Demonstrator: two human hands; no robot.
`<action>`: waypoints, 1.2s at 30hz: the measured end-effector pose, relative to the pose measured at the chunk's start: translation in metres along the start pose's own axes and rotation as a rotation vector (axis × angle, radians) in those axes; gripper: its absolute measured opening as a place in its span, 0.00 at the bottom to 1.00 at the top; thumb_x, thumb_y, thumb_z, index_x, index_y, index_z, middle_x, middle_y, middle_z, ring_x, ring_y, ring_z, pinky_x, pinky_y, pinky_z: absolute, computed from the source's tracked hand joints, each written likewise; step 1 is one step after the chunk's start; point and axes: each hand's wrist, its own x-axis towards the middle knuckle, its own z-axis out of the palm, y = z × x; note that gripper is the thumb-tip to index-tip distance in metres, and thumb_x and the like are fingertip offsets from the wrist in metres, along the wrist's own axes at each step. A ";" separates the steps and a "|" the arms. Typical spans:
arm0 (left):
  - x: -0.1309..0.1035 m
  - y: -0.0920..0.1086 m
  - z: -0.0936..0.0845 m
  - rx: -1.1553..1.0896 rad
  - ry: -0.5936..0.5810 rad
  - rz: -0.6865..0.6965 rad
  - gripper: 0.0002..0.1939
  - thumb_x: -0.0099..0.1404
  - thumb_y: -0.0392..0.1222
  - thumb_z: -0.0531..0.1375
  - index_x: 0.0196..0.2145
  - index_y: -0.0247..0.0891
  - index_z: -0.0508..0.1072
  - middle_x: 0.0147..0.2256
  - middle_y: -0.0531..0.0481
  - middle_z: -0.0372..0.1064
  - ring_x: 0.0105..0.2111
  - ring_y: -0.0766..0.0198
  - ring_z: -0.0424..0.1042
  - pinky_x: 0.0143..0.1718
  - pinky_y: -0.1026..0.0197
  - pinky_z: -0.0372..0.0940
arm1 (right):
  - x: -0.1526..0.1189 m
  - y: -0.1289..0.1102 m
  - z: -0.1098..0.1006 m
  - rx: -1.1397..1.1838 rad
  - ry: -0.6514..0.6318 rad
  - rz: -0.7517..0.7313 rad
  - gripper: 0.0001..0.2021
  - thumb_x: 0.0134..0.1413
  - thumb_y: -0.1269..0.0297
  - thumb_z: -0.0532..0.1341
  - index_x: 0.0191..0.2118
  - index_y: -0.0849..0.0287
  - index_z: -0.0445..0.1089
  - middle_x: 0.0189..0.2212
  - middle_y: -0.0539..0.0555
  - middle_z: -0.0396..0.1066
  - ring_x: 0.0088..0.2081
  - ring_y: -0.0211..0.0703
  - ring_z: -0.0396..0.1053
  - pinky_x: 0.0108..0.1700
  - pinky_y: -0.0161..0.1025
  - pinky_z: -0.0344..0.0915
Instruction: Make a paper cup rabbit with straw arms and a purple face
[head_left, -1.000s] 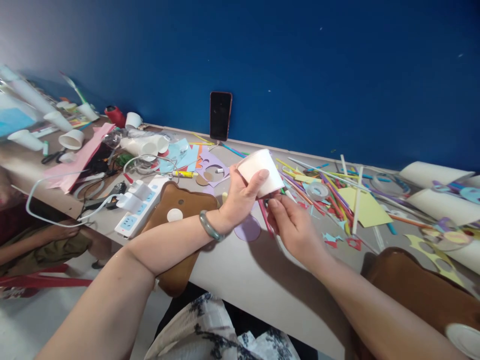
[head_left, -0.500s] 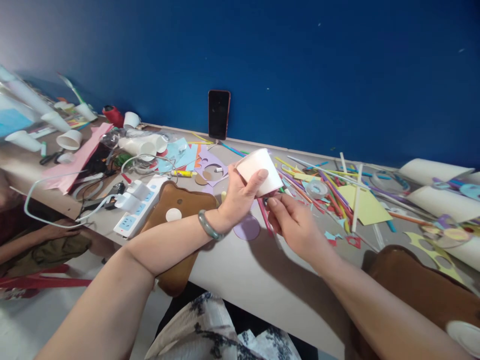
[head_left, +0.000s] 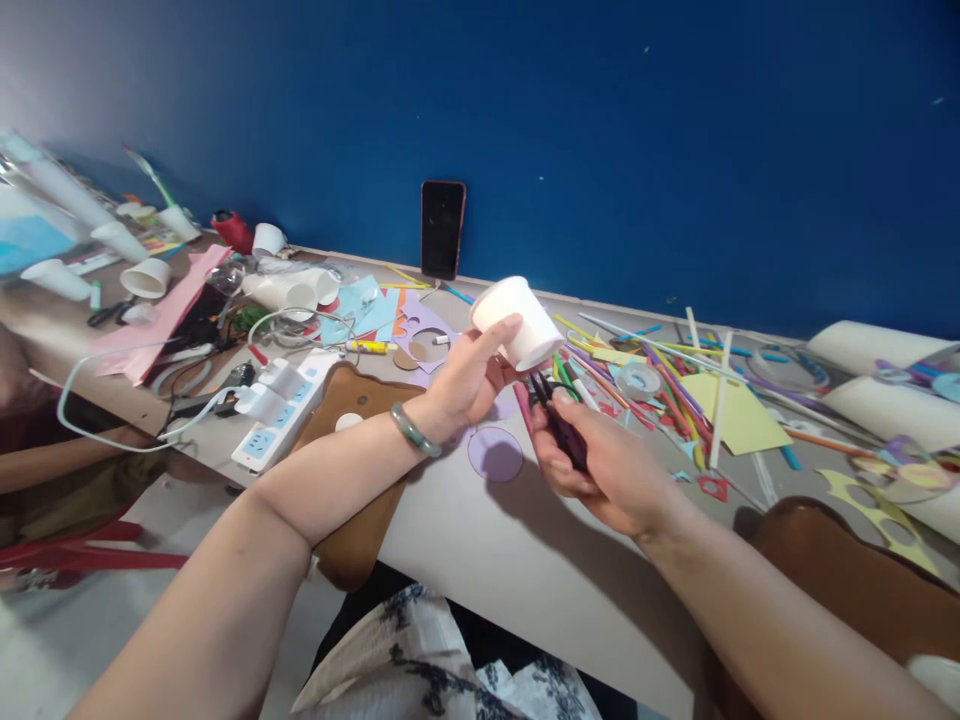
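Observation:
My left hand [head_left: 472, 375], with a bracelet at the wrist, is closed round a white paper cup [head_left: 525, 325] and holds it tilted above the table. Close to its right, my right hand [head_left: 600, 455] grips a dark-handled tool [head_left: 564, 430], whose dark tips point up towards the cup's lower edge. Whether the tips touch the cup is hard to tell. On the table below lies a purple paper disc [head_left: 495, 454].
A phone [head_left: 442, 229] leans on the blue wall. Paper strips, a tape roll [head_left: 637, 381] and yellow paper [head_left: 731, 412] lie right. Left are a power strip [head_left: 289, 410], cables and cups. A person's arm shows at far left.
The cup has turned in my left hand and now stands more upright. My right hand has opened out lower round the tool, which shows clearly now.

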 end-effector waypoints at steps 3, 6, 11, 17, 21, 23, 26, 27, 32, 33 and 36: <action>0.002 0.006 0.000 -0.053 0.069 -0.036 0.22 0.63 0.45 0.67 0.54 0.39 0.71 0.42 0.47 0.76 0.43 0.59 0.78 0.45 0.57 0.75 | -0.005 0.004 -0.004 -0.340 0.109 -0.246 0.21 0.64 0.40 0.54 0.33 0.54 0.64 0.18 0.47 0.60 0.18 0.35 0.51 0.21 0.35 0.47; 0.001 0.007 0.001 -0.086 0.111 -0.089 0.21 0.66 0.47 0.66 0.54 0.40 0.72 0.42 0.47 0.76 0.43 0.59 0.78 0.44 0.58 0.75 | -0.008 0.006 -0.012 -0.876 0.395 -0.653 0.17 0.65 0.45 0.56 0.36 0.55 0.67 0.23 0.52 0.66 0.22 0.40 0.59 0.26 0.39 0.51; -0.003 -0.003 -0.002 -0.066 0.054 -0.120 0.25 0.62 0.48 0.69 0.53 0.35 0.73 0.41 0.44 0.77 0.41 0.60 0.77 0.43 0.60 0.74 | -0.006 0.006 -0.024 -1.451 0.658 -0.905 0.18 0.70 0.52 0.52 0.34 0.57 0.69 0.20 0.54 0.66 0.21 0.40 0.57 0.26 0.39 0.45; -0.005 -0.009 -0.005 -0.032 -0.001 -0.072 0.26 0.57 0.49 0.73 0.49 0.34 0.74 0.40 0.46 0.76 0.39 0.61 0.76 0.43 0.60 0.73 | -0.001 0.006 -0.027 -1.721 0.794 -0.986 0.21 0.70 0.52 0.52 0.31 0.60 0.70 0.17 0.53 0.65 0.17 0.37 0.52 0.24 0.38 0.43; -0.007 -0.010 -0.004 0.010 -0.033 -0.051 0.28 0.55 0.49 0.74 0.50 0.36 0.74 0.39 0.48 0.76 0.39 0.62 0.76 0.47 0.57 0.72 | 0.000 0.006 -0.027 -1.751 0.788 -1.027 0.21 0.71 0.54 0.52 0.32 0.61 0.72 0.18 0.54 0.68 0.17 0.38 0.56 0.24 0.38 0.45; -0.009 -0.011 -0.003 0.037 -0.045 -0.036 0.31 0.53 0.51 0.76 0.50 0.37 0.73 0.39 0.48 0.76 0.40 0.62 0.76 0.48 0.57 0.71 | 0.000 0.005 -0.026 -1.758 0.791 -1.071 0.19 0.71 0.55 0.53 0.33 0.62 0.72 0.18 0.54 0.68 0.17 0.38 0.57 0.24 0.37 0.46; -0.011 -0.011 -0.001 0.069 -0.062 -0.017 0.36 0.49 0.53 0.77 0.51 0.38 0.72 0.40 0.49 0.76 0.40 0.62 0.76 0.48 0.57 0.71 | 0.000 0.004 -0.025 -1.761 0.801 -1.112 0.18 0.70 0.57 0.54 0.33 0.62 0.72 0.18 0.54 0.69 0.18 0.38 0.58 0.24 0.37 0.46; -0.012 -0.011 -0.001 0.077 -0.063 -0.013 0.36 0.48 0.54 0.77 0.51 0.38 0.72 0.40 0.49 0.76 0.41 0.62 0.76 0.49 0.57 0.70 | -0.001 0.004 -0.024 -1.758 0.791 -1.114 0.17 0.70 0.57 0.55 0.33 0.62 0.72 0.18 0.54 0.69 0.18 0.38 0.59 0.24 0.38 0.46; -0.008 -0.007 0.001 0.117 0.031 -0.047 0.34 0.53 0.56 0.74 0.51 0.37 0.72 0.41 0.46 0.76 0.41 0.60 0.76 0.46 0.56 0.72 | -0.001 0.002 -0.028 -1.624 0.710 -1.057 0.17 0.68 0.53 0.58 0.32 0.59 0.70 0.19 0.53 0.68 0.20 0.39 0.61 0.24 0.39 0.45; -0.006 -0.005 0.000 0.116 0.056 -0.063 0.33 0.55 0.57 0.73 0.51 0.36 0.72 0.40 0.46 0.76 0.40 0.60 0.76 0.44 0.56 0.73 | 0.000 0.002 -0.031 -1.547 0.693 -1.032 0.17 0.66 0.50 0.60 0.32 0.58 0.70 0.19 0.51 0.67 0.20 0.39 0.61 0.24 0.39 0.46; 0.001 -0.002 -0.002 0.129 0.067 -0.172 0.31 0.60 0.62 0.68 0.50 0.36 0.72 0.36 0.46 0.75 0.35 0.61 0.76 0.37 0.58 0.74 | 0.004 -0.002 -0.040 -1.212 0.670 -0.976 0.20 0.57 0.42 0.66 0.35 0.56 0.69 0.21 0.48 0.66 0.21 0.38 0.62 0.24 0.37 0.54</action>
